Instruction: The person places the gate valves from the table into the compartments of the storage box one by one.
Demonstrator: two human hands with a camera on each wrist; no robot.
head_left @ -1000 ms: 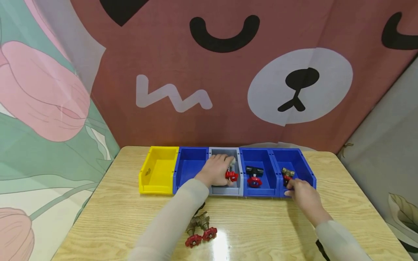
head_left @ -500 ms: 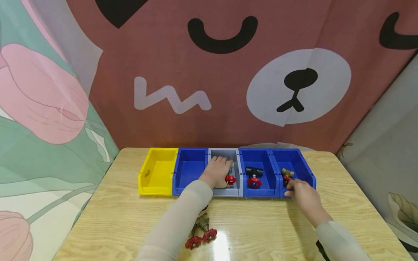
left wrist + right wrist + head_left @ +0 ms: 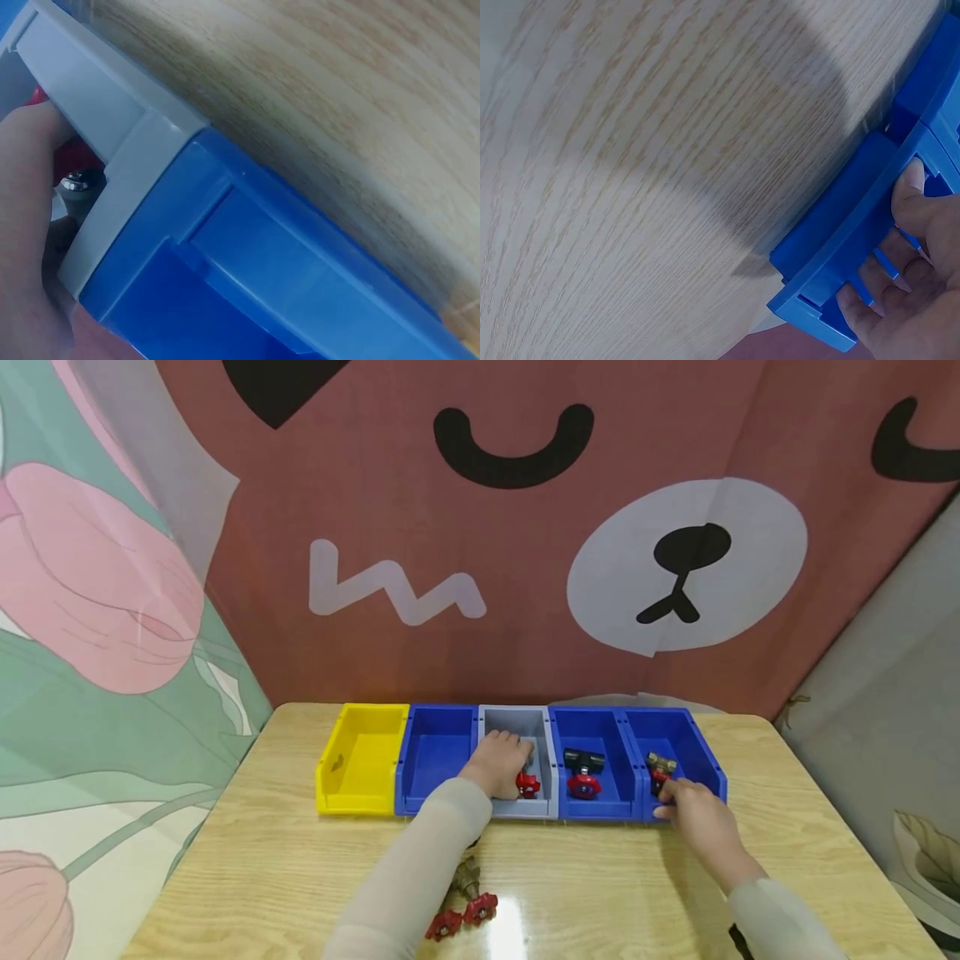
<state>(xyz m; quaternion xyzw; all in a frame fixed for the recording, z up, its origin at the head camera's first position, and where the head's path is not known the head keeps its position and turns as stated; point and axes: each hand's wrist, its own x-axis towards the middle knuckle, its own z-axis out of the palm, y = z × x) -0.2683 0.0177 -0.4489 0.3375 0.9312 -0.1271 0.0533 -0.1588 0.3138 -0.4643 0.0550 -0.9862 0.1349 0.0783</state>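
My left hand [image 3: 497, 764] reaches down into the grey bin [image 3: 551, 810] and grips a valve with a red handwheel [image 3: 528, 786]; the thumb lies beside the wheel and the hand covers most of the valve body. In the left wrist view the red wheel [image 3: 75, 159] shows past the wrist. At the front lip of the rightmost blue bin [image 3: 693, 735], my right hand [image 3: 701, 818] rests with loosely curled fingers [image 3: 859, 311]. Just beyond its fingertips lies a brass valve [image 3: 662, 763] with a red and black handle. Between the fingers, only blue plastic shows in the right wrist view.
A black tee-shaped valve with a red wheel [image 3: 583, 772] lies in the blue bin between the hands. Left of the grey bin stand another blue bin [image 3: 442, 718] and a yellow bin [image 3: 367, 760]. Brass valves with red wheels [image 3: 480, 908] lie on the table [image 3: 600, 893], partly behind the left sleeve.
My left hand has shifted slightly toward the front of the grey bin, and the red wheel under it has moved forward too. The right hand stays at its bin.
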